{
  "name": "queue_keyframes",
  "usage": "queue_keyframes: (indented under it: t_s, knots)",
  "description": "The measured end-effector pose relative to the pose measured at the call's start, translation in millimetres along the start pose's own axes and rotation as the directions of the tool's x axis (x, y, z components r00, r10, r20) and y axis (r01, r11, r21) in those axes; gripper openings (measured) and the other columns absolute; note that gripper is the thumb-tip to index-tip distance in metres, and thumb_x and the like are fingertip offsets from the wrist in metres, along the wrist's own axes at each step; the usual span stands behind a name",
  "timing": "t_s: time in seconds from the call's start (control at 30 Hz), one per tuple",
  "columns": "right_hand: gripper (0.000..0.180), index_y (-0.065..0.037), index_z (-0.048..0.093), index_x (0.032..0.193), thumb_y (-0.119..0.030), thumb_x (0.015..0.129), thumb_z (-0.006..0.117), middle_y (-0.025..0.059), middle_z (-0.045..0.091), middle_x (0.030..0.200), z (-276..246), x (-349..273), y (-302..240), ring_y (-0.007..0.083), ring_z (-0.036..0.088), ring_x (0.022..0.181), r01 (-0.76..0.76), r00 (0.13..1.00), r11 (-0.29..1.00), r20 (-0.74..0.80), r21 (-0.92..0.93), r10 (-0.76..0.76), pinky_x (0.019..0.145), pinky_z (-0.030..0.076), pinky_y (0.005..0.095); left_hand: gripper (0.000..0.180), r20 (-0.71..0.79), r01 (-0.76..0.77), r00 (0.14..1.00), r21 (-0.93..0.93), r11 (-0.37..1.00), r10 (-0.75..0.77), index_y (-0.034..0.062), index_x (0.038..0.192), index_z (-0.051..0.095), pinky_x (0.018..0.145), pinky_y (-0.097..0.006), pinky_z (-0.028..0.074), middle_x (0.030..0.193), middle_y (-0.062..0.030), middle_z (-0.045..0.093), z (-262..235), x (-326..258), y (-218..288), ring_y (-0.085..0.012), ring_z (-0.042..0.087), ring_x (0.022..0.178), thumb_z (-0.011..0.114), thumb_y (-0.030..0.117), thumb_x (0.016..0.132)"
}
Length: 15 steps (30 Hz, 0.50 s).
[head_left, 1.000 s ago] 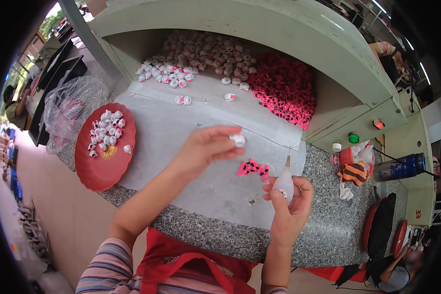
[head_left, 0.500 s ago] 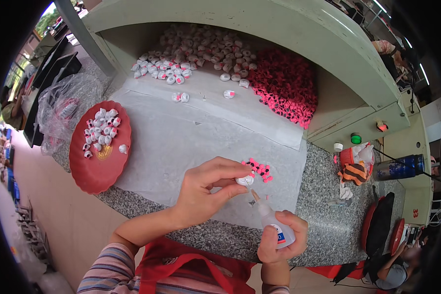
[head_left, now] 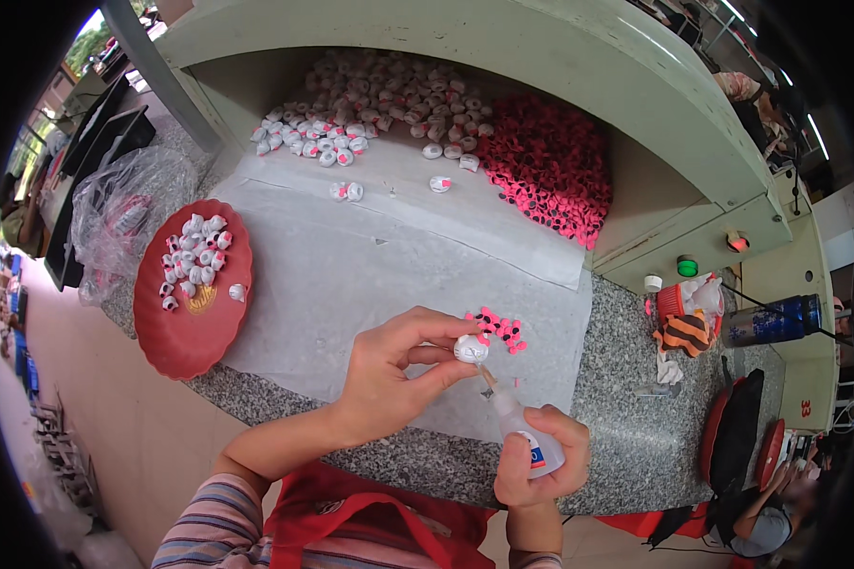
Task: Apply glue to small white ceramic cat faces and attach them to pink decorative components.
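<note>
Between thumb and fingers, my left hand pinches a small white rounded piece with a bit of pink on it. My right hand is wrapped round a translucent glue bottle, tilted so its narrow tip points up at the underside of the white piece. Whether the tip touches the piece I cannot tell. Just beyond my left fingertips lies a small pile of pink and black bits on the white sheet.
A red scalloped plate with several white pieces stands at the left, beside a clear plastic bag. Under the shelf are heaps of white pieces and pink bits. At the right are a red cup and a blue bottle.
The white piece has turned slightly in my left fingers. My right hand has brought the glue bottle a little left and up, its tip nearer the piece.
</note>
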State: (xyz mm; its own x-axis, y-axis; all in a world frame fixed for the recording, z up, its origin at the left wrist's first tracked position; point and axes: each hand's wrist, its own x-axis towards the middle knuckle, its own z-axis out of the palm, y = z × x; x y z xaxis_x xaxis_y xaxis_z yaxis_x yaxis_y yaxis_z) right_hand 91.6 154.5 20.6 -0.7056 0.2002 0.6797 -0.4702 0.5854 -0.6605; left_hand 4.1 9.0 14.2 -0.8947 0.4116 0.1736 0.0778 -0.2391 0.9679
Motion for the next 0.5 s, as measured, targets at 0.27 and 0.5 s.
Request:
queue_keyframes:
  t_s: [0.27, 0.5]
  knots:
    - [0.027, 0.003, 0.051, 0.089, -0.004, 0.065, 0.061, 0.0110, 0.060, 0.071, -1.3, 0.0, 0.6, 0.0184, 0.053, 0.045, -0.006, 1.000, 1.000, 0.011, -0.019, 0.006, 0.042, 0.042, 0.0261, 0.032, 0.008, -0.008, 1.000, 0.007, 1.000, 0.008, -0.0004, 0.104, 0.056, 0.080, -0.028, 0.051, 0.101, -0.0114, 0.055, 0.3, 0.2, -0.3, -0.0177, 0.058, 0.091, 0.060, -0.008, 0.073]
    - [0.026, 0.003, 0.052, 0.088, -0.004, 0.065, 0.061, 0.0103, 0.060, 0.072, 0.1, 0.8, -2.0, 0.0180, 0.053, 0.044, -0.024, 1.000, 1.000, 0.020, 0.001, 0.024, 0.042, 0.043, 0.0261, 0.034, 0.071, -0.073, 0.995, 0.093, 0.993, 0.066, -0.0046, 0.104, 0.053, 0.078, -0.031, 0.053, 0.104, -0.0165, 0.052, -1.7, 0.8, -0.8, -0.0220, 0.056, 0.094, 0.058, -0.013, 0.071]
